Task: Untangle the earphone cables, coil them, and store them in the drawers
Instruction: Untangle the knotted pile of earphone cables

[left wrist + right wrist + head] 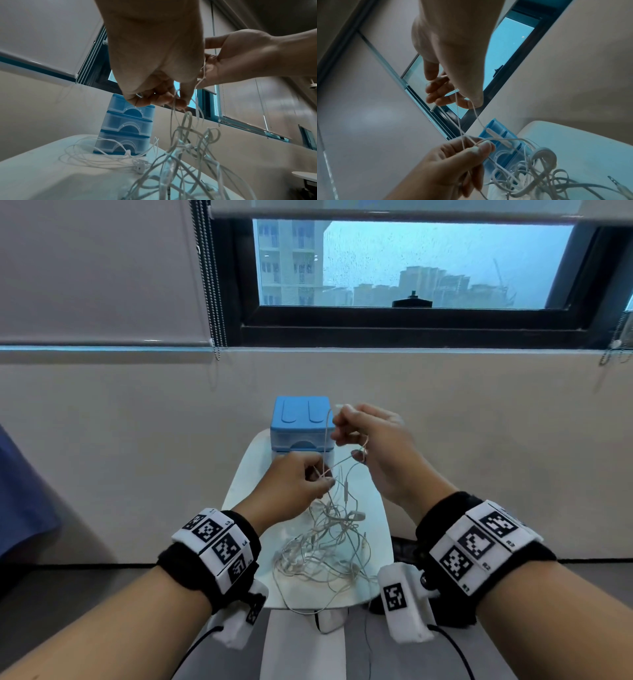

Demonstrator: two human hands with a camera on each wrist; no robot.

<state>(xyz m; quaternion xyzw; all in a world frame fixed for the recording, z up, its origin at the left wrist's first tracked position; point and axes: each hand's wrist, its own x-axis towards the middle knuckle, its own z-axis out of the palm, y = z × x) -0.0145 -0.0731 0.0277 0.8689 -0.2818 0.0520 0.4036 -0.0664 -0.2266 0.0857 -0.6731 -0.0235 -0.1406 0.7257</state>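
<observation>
1. Pinching strands of the white earphone cables, the left hand is raised above the small white table, thumb and fingertips curled onto the wires
2. Right hand: raised higher and farther back, fingers curled around a single cable strand; a short white end piece projects beyond its fingers
3. One strand runs taut between the two hands; an inline remote hangs on a strand just below the left hand
4. Remaining cables: a loose tangled heap on the table, partly lifted toward the hands; one loop hangs over the near table edge
5. An earbud lies on the table beside the heap
6. Blue drawer unit: standing at the far end of the table, behind the hands; three stacked translucent drawers, all closed
7. Background: a window with a roller blind to its left
</observation>
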